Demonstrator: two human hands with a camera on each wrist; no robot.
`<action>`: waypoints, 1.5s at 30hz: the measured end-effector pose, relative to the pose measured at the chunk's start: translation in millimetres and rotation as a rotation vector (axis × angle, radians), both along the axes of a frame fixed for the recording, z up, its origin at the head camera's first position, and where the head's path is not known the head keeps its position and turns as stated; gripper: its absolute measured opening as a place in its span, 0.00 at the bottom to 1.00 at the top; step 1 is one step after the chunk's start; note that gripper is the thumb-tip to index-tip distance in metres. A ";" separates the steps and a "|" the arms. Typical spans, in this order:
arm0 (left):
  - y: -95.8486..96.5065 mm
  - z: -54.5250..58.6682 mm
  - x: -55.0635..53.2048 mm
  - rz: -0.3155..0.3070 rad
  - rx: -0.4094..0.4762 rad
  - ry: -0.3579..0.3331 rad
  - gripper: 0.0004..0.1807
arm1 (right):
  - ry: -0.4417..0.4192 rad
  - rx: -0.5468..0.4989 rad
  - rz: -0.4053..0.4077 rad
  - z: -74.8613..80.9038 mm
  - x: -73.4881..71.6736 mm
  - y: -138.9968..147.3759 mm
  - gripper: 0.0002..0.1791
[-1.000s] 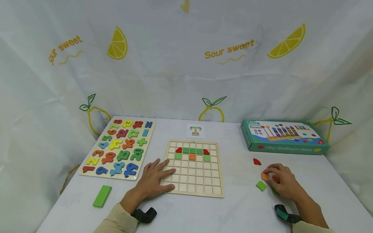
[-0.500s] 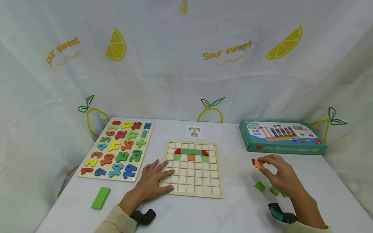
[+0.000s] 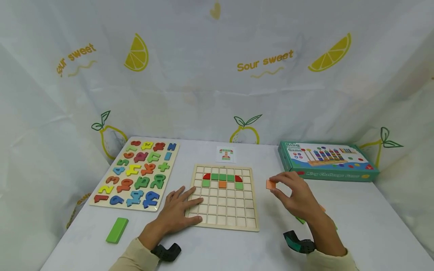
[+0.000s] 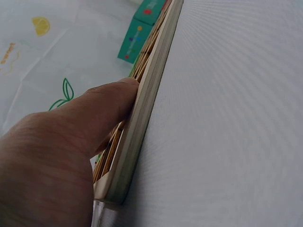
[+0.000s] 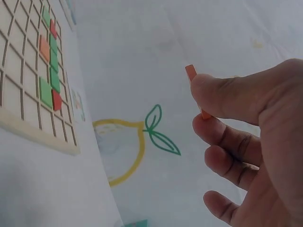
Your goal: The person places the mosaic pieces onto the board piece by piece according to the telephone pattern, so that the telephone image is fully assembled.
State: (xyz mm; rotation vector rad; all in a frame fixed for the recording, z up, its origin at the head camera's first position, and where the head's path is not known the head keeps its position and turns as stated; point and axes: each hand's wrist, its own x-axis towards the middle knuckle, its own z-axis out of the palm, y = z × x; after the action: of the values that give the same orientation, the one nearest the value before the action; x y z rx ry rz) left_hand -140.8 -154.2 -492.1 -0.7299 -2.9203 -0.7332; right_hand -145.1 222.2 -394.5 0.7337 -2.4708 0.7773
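Note:
A wooden grid board (image 3: 226, 222) lies mid-table. Near its top sits a row of green squares between two red quarter-circle pieces (image 3: 239, 178), with two green squares and an orange square (image 3: 222, 184) in the row beneath. My left hand (image 3: 176, 212) rests on the board's left side, fingers spread; in the left wrist view the thumb (image 4: 113, 97) touches its edge. To the right of the board, my right hand (image 3: 293, 192) pinches an orange square tile (image 3: 270, 184) between thumb and fingertip, above the table. The right wrist view shows that tile (image 5: 190, 72) edge-on.
Behind the board lies a small pattern card (image 3: 226, 154). A number puzzle board (image 3: 135, 173) and a green block (image 3: 117, 230) are at left. A teal game box (image 3: 329, 162) stands back right. Loose green tiles (image 3: 300, 220) are partly hidden by the right arm.
My right hand has picked up the orange tile from among the loose pieces and carried it left towards the board. The left hand has stayed on the board.

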 end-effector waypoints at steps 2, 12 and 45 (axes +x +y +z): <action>-0.5 -0.1 0.1 0.001 -0.004 0.001 0.33 | -0.006 -0.017 0.017 0.2 -3.3 -9.8 0.17; -1.8 -1.3 -0.9 0.001 -0.007 -0.004 0.34 | -0.111 -0.103 0.073 -11.4 -21.8 -62.2 0.15; -0.8 -0.4 -0.5 -0.007 -0.008 0.011 0.33 | -0.284 -0.020 0.025 -77.2 -41.2 -111.7 0.14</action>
State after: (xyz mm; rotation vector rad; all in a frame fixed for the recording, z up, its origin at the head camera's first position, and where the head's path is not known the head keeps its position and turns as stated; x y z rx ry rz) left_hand -141.4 -155.0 -492.5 -0.7423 -2.9140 -0.7166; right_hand -186.3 110.5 -471.7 0.6887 -2.7038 0.9731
